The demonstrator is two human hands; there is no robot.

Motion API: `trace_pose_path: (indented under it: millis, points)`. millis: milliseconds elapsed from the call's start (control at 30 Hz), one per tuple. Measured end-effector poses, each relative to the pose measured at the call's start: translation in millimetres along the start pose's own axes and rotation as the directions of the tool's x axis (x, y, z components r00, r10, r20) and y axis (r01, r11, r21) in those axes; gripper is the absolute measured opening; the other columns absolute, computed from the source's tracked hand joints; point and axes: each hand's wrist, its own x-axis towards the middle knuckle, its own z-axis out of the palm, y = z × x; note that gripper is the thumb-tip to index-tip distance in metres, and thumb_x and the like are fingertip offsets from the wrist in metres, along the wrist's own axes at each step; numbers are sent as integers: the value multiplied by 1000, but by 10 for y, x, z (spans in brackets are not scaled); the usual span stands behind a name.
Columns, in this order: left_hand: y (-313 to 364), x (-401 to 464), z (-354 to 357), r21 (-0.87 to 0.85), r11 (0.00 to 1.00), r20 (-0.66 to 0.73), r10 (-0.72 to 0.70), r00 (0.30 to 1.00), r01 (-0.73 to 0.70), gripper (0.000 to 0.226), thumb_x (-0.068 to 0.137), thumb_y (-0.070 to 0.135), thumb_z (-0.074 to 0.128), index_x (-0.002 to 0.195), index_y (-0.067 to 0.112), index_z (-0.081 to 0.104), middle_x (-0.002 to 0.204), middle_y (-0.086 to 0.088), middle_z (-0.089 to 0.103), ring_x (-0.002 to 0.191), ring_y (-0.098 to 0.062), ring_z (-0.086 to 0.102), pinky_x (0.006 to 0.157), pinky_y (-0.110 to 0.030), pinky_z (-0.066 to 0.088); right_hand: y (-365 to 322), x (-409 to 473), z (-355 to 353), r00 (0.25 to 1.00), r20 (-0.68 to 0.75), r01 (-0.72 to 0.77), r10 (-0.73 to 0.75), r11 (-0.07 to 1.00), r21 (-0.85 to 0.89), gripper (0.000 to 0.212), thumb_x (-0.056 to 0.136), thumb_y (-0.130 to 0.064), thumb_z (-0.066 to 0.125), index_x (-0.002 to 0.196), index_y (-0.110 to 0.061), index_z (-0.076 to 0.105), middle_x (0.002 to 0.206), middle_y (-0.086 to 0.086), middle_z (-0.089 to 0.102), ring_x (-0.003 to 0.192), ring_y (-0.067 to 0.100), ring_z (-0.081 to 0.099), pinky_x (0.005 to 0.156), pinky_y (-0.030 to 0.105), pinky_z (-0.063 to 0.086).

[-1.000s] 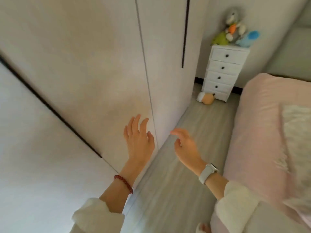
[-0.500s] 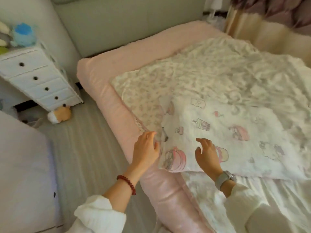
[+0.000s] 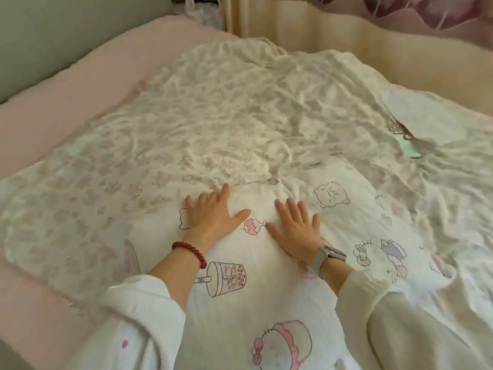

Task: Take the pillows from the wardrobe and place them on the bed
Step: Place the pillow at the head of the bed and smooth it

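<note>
A white pillow (image 3: 280, 284) printed with cartoon figures lies flat on the bed (image 3: 40, 124), on top of a crumpled floral quilt (image 3: 213, 116). My left hand (image 3: 210, 214), with a red bead bracelet at the wrist, rests palm down on the pillow's far part with fingers spread. My right hand (image 3: 296, 225), with a grey watch at the wrist, lies flat beside it on the same pillow, fingers apart. Neither hand grips anything. The wardrobe is out of view.
The pink mattress edge runs along the left and far left. A cream curtain (image 3: 333, 25) hangs behind the bed's far side. A small pale green object (image 3: 409, 148) lies on the quilt at the right, next to a white cloth (image 3: 424, 121).
My view swung from the shut wardrobe doors round to the bed. Both hands went from hovering at the pillow's near edge to lying flat on its far part.
</note>
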Motion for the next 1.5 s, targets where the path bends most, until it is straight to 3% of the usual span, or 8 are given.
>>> trace_pose_path:
  millis: [233,467,633,800,967,1067,1233,1500]
  points:
    - [153,-105,51,-100,986,-222,111,969,-136,36,94,42,38,106,14,57,90,-11,71,83,-28,62,76,-36,34,84,-242,137,985,-175,53,-8,965,256,47,95,-38,35,140,-34,21,156,-2,11,144,19,-1,114,49,-6]
    - [210,-1076,-276,-166,986,-295,-41,955,-9,24,95,30,41,105,12,53,79,-17,70,71,-35,63,58,-32,33,189,-1471,281,855,-259,-312,450,844,437,44,93,-29,44,136,-22,37,153,10,23,143,28,11,113,56,5]
    - [75,-1481,-446,-169,981,-122,-117,986,96,41,92,39,38,127,19,36,117,-17,57,98,-37,55,76,-41,43,121,-2038,416,730,52,-464,682,438,770,77,87,-36,55,143,-9,10,153,22,11,142,34,4,113,50,14]
    - [-65,-1162,-389,-68,992,166,-91,982,103,73,81,69,34,141,32,16,140,-13,34,122,-41,33,95,-49,37,-71,-1899,443,678,192,-534,709,297,791,97,76,-62,55,143,-23,-4,150,27,11,136,43,21,108,55,23]
    - [-80,-788,-163,-33,999,68,-20,997,22,79,79,72,32,142,30,12,142,-17,33,124,-40,32,97,-55,33,-103,-1774,510,571,247,-590,783,182,786,96,73,-70,52,141,-37,-8,149,25,13,131,47,25,106,56,24]
    - [-117,-587,-60,-41,995,33,94,995,-93,72,84,66,32,143,31,11,140,-19,35,123,-39,35,96,-52,35,-164,-1746,581,540,217,-605,813,195,772,94,75,-70,48,141,-38,-10,141,29,23,125,47,34,101,52,31]
    - [-76,-711,-69,-168,937,-104,292,951,-306,40,95,36,39,131,24,47,117,-16,51,99,-34,51,76,-43,47,-352,-1670,527,520,-13,-539,854,340,771,67,91,-46,43,144,-22,10,130,28,37,112,43,47,86,45,43]
    - [344,-1585,-509,-230,805,-388,440,810,-547,20,86,17,61,102,6,67,81,-18,61,62,-33,58,45,-34,46,-285,-2581,35,350,-357,-553,866,499,667,43,93,-24,42,136,-21,34,113,22,49,94,41,54,65,44,44]
